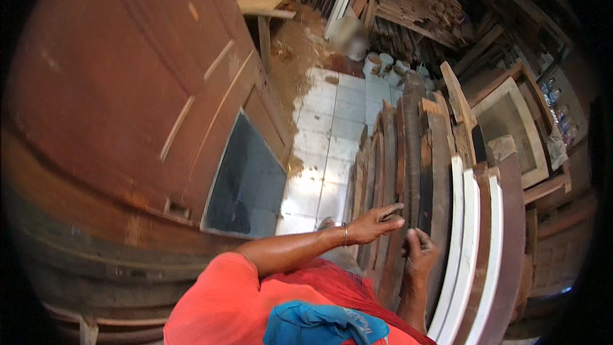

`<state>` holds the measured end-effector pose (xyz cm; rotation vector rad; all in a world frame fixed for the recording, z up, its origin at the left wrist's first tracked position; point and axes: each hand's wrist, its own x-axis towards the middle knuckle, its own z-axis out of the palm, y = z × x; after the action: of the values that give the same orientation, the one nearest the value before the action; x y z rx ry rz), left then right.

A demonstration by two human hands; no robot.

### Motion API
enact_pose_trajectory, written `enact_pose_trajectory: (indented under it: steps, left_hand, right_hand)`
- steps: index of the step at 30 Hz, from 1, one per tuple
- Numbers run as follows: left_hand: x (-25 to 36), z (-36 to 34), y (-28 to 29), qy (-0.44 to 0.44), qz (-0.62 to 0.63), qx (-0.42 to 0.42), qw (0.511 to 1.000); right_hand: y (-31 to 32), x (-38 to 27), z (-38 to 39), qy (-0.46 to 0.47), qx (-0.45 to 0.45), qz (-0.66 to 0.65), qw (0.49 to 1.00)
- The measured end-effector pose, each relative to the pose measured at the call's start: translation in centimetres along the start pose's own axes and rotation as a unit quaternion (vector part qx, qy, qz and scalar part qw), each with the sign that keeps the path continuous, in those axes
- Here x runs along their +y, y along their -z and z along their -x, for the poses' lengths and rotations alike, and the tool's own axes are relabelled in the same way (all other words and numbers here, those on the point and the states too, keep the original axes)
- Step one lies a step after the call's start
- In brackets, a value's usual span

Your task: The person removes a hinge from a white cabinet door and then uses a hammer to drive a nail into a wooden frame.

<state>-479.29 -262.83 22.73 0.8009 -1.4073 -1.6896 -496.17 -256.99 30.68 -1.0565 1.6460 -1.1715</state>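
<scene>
My left hand [382, 223] reaches over a row of long wooden planks [378, 172] standing close together, its fingers apart and slightly bent near a dark board [412, 153]. A little lower and to the right, my right hand [418, 250] has curled fingers at the same dark boards; what they hold is too unclear to make out. Several white-painted strips [471, 217] and a wider brown board [507, 230] stand just right of my hands.
A large brown panelled door [128, 89] with a dark pane [242, 179] fills the left. White floor tiles [319, 166] run between door and planks. Buckets [383, 64], stacked scrap wood [415, 0], sawdust [294, 38] and a pale frame [530, 134] lie beyond.
</scene>
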Motion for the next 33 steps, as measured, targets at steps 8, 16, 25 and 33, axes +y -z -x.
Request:
enact_pose_trajectory:
  steps: [8, 16, 25, 33]
  left_hand:
    - [4.3, -14.8, 14.6, -0.059, 0.077, 0.202, 0.975]
    - [7.3, -26.0, 29.9, -0.06, 0.049, 0.382, 0.921]
    - [9.1, -41.4, 47.7, -0.037, 0.042, 0.361, 0.931]
    - [22.7, -51.0, 65.6, -0.152, -0.167, 0.226, 0.948]
  right_hand:
    - [-13.9, -1.8, -20.6, 0.163, -0.126, 0.013, 0.978]
    - [-20.1, -3.0, -36.4, 0.149, -0.287, 0.171, 0.931]
    - [-30.8, -9.8, -54.1, -0.071, -0.401, 0.136, 0.903]
    - [-41.3, -11.6, -68.6, -0.079, -0.223, 0.116, 0.965]
